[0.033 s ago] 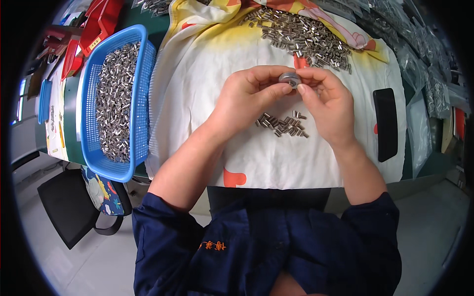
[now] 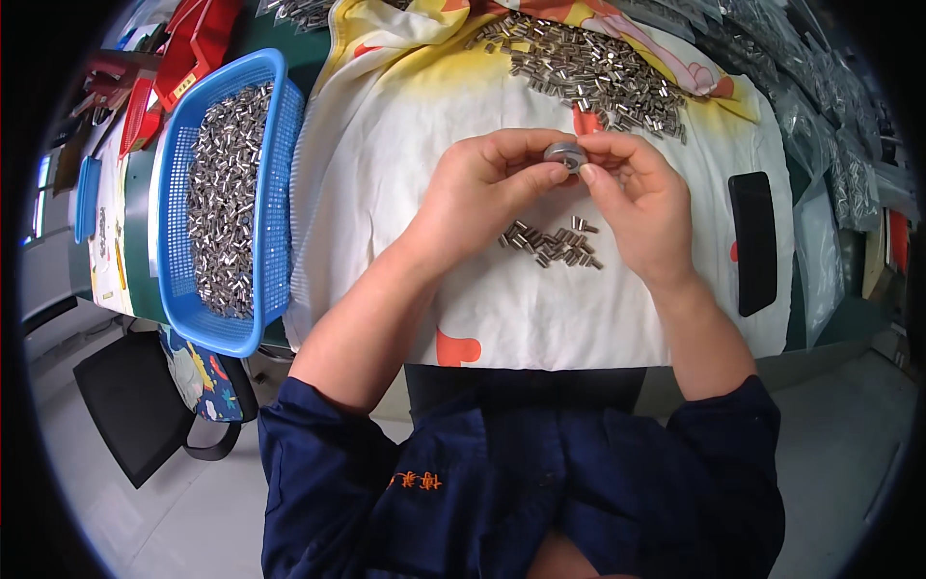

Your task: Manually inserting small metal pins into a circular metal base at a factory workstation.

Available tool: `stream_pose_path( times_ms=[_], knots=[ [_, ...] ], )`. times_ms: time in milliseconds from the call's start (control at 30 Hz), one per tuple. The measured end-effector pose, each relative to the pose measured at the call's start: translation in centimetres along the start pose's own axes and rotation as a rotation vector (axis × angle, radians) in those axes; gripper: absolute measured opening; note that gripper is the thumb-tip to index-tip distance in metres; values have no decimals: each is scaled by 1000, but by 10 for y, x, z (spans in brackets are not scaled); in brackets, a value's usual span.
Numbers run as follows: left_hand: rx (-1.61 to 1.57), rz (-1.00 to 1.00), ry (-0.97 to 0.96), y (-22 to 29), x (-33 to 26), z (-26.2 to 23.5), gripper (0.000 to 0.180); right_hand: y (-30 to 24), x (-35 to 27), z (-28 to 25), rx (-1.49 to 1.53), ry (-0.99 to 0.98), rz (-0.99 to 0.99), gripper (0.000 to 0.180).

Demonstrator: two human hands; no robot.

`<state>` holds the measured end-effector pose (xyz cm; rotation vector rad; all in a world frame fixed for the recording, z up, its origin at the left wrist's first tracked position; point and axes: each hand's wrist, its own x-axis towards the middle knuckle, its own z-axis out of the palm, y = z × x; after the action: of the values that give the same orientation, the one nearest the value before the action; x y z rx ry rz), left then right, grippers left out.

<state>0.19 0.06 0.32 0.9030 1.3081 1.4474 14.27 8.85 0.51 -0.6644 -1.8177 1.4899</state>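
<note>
Over the white cloth [image 2: 386, 164], both hands meet at a small round grey metal ring [image 2: 564, 154]. My left hand [image 2: 487, 183] is closed on its left side, thumb below and index finger above. From the right, my right hand [image 2: 641, 198] pinches at the same ring with thumb and index finger; whether a small piece sits in its opening is too small to tell. Just below the hands lies a small group of short metal cylinders [image 2: 555, 244]. Beyond them spreads a larger heap of the same cylinders [image 2: 608, 72].
A blue plastic basket [image 2: 275, 183] full of metal cylinders stands at the left. Red bins [image 2: 198, 48] are behind it. A black flat phone-like slab [image 2: 753, 244] lies at the cloth's right side. Clear plastic bags [image 2: 805, 125] crowd the far right. A black chair [image 2: 135, 405] stands lower left.
</note>
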Motion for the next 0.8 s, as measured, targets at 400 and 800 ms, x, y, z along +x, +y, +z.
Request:
stream_pose_path(
  times_ms=[400,800],
  knots=[
    [-2,-128,-90,8,-3,-6,20,-3,-2,-2,46,-44,11,17],
    [105,-16,-133,21,2,36,21,-30,-15,-34,-142,-17,-43,22]
  ],
)
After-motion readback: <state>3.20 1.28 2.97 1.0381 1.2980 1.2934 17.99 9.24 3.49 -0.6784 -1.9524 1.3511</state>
